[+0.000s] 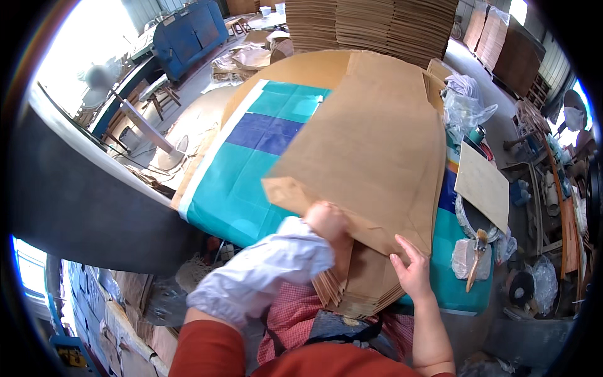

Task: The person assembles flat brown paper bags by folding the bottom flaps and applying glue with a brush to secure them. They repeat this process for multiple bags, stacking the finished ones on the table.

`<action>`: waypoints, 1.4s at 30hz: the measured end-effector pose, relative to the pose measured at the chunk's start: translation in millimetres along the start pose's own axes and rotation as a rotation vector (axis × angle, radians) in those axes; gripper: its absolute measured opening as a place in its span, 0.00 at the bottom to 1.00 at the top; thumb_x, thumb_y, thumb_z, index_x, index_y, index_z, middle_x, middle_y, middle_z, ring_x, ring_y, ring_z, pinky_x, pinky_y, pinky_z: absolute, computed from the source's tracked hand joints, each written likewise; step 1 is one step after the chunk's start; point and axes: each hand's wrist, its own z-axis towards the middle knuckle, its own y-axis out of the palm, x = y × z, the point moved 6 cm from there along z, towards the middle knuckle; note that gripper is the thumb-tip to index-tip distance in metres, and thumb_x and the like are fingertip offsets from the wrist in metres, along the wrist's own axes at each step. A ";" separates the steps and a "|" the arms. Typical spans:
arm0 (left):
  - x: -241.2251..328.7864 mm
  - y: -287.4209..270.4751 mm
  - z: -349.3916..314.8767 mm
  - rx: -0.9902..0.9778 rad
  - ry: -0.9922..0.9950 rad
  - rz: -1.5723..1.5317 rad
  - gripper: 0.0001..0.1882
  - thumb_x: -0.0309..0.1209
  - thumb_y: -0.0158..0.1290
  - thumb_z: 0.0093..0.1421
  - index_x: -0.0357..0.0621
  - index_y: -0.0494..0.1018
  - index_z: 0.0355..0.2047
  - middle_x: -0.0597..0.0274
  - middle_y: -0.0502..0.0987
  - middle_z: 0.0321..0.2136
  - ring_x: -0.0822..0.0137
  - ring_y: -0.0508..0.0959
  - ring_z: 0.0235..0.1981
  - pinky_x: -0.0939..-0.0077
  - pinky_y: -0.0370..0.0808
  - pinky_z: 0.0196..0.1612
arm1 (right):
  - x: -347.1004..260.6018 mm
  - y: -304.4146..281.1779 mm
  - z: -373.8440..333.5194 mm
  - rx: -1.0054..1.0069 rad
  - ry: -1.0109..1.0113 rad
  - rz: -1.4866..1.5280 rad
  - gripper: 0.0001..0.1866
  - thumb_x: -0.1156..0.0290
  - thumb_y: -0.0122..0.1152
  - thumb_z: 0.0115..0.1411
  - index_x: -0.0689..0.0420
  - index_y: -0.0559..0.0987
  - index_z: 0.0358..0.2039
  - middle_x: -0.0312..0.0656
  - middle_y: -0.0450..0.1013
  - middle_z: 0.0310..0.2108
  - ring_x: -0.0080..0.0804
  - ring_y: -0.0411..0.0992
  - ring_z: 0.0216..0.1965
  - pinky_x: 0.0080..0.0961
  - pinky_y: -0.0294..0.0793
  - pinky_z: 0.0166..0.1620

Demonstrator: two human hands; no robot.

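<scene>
A large brown paper sack (370, 144) lies across the table in front of me, its near edge turned up in a folded strip. My left hand (328, 221), in a white sleeve cover, is curled against that near edge with the fingers closed on the paper; motion blurs it a little. At the sack's near right corner my right hand (414, 269) rests with thumb and fingers apart, lightly touching the paper. Below both hands, a stack of brown paper sacks (364, 286) with layered, angled ends reaches toward my lap.
A teal and blue sheet (245, 169) covers the table. To the right are a brush (477, 261), a pale board (482, 185) over a round tub, and clear plastic bags (465, 110). Tall cardboard stacks (370, 28) stand behind; a fan (135, 119) stands at left.
</scene>
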 end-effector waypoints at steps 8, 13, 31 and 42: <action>-198.9 -18.3 -160.2 0.662 -0.054 0.094 0.19 0.29 0.52 0.48 0.38 0.75 0.43 0.56 0.78 0.45 0.59 0.76 0.48 0.63 0.74 0.53 | 49.5 30.6 -8.1 0.070 0.062 0.084 0.11 0.78 0.61 0.55 0.65 0.79 0.40 0.51 0.77 0.44 0.45 0.75 0.49 0.33 0.73 0.52; -242.0 85.1 -189.1 0.490 -0.021 -0.003 0.23 0.25 0.50 0.49 0.37 0.74 0.48 0.51 0.76 0.49 0.52 0.75 0.52 0.60 0.69 0.59 | 53.6 28.9 -10.1 0.026 -0.005 0.061 0.11 0.79 0.61 0.54 0.65 0.79 0.39 0.50 0.77 0.43 0.45 0.75 0.48 0.32 0.73 0.53; -12.3 -14.7 10.4 -0.105 -0.138 -0.385 0.24 0.46 0.63 0.49 0.41 0.73 0.39 0.53 0.80 0.33 0.52 0.79 0.39 0.63 0.73 0.45 | 95.5 -21.0 22.0 -0.231 0.337 -0.369 0.22 0.63 0.73 0.45 0.62 0.76 0.38 0.48 0.74 0.38 0.46 0.73 0.42 0.35 0.74 0.46; -22.6 -16.6 -0.8 -0.165 0.069 -0.377 0.12 0.25 0.54 0.49 0.45 0.80 0.36 0.53 0.81 0.35 0.54 0.80 0.37 0.63 0.77 0.40 | 77.3 -17.0 38.3 -0.401 -0.272 -0.554 0.05 0.77 0.58 0.46 0.56 0.77 0.26 0.44 0.73 0.27 0.40 0.74 0.35 0.33 0.75 0.37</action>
